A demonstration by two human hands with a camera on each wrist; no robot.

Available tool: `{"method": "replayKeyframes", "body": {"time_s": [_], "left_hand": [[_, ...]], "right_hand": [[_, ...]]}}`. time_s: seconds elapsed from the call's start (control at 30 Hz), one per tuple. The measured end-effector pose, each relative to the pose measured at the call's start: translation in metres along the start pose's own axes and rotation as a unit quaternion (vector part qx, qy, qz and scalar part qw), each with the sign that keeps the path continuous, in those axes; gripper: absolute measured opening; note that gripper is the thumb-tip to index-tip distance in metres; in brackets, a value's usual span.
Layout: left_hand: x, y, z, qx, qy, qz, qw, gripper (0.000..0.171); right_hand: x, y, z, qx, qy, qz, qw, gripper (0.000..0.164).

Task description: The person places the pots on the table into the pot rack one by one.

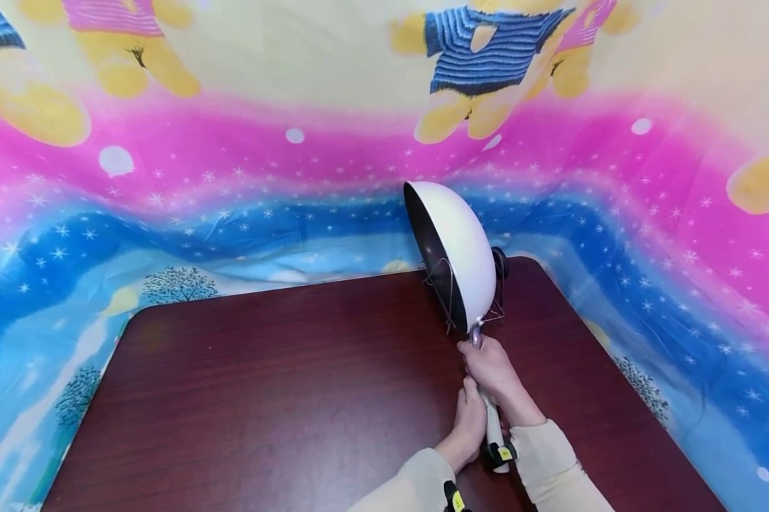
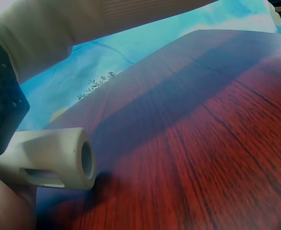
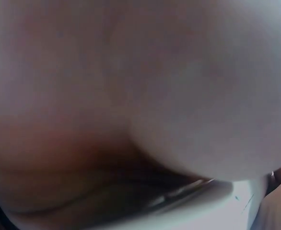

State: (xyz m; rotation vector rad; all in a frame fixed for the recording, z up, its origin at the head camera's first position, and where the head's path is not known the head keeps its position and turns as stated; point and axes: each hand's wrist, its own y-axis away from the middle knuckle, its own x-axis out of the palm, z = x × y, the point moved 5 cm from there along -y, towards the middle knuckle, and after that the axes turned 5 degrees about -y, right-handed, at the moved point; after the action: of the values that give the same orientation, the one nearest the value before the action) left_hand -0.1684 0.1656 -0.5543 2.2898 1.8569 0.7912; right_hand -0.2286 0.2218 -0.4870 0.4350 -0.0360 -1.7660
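A wok (image 1: pixel 464 242), white outside and dark inside, stands tilted on its side at the table's back right, its bowl within a wire rack (image 1: pixel 450 302). Its pale handle (image 1: pixel 493 427) points toward the front. My right hand (image 1: pixel 492 366) grips the handle close to the metal neck. Just below it, my left hand (image 1: pixel 470 419) holds the handle from the left side. The hollow end of the handle (image 2: pixel 59 158) shows in the left wrist view, low over the table. In the right wrist view my hand (image 3: pixel 179 86) fills most of the picture, with a pale strip of handle beneath.
A dark round piece (image 1: pixel 501 263) sits behind the wok by the rack. The dark red wooden table (image 1: pixel 263 384) extends to the left. A printed cloth (image 1: pixel 333 171) hangs along the table's back and sides.
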Motion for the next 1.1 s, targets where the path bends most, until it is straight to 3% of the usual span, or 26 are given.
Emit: {"method": "replayKeyframes", "body": {"time_s": [0.1,0.3,0.47,0.57,0.7,0.83,1.1], "left_hand": [[-0.001,0.0,0.0,0.001,-0.001,-0.002,1.0,0.059],[-0.01,-0.001,-0.009,0.039,-0.098,-0.057,0.9928,0.052],[-0.014,-0.001,-0.013,0.036,-0.115,-0.058,0.991,0.052],[-0.015,-0.001,-0.013,0.037,-0.115,-0.058,0.9909,0.052],[-0.016,-0.002,-0.014,0.04,-0.11,-0.053,0.9917,0.053],[-0.015,0.0,-0.015,0.04,-0.106,-0.045,0.9925,0.056],[-0.015,0.003,-0.018,0.043,-0.112,-0.043,0.9918,0.064]], "right_hand": [[-0.001,0.002,0.0,-0.006,0.013,0.001,1.0,0.031],[-0.004,0.005,0.0,-0.018,0.036,-0.005,0.999,0.017],[-0.007,0.007,0.001,-0.02,0.06,-0.012,0.998,0.016],[-0.01,0.008,0.003,-0.026,0.098,-0.02,0.995,0.022],[-0.011,0.009,0.005,-0.025,0.134,-0.025,0.99,0.042],[-0.011,0.011,0.004,-0.015,0.131,-0.025,0.991,0.062],[-0.011,0.014,0.009,-0.045,0.107,-0.028,0.993,0.071]]}}
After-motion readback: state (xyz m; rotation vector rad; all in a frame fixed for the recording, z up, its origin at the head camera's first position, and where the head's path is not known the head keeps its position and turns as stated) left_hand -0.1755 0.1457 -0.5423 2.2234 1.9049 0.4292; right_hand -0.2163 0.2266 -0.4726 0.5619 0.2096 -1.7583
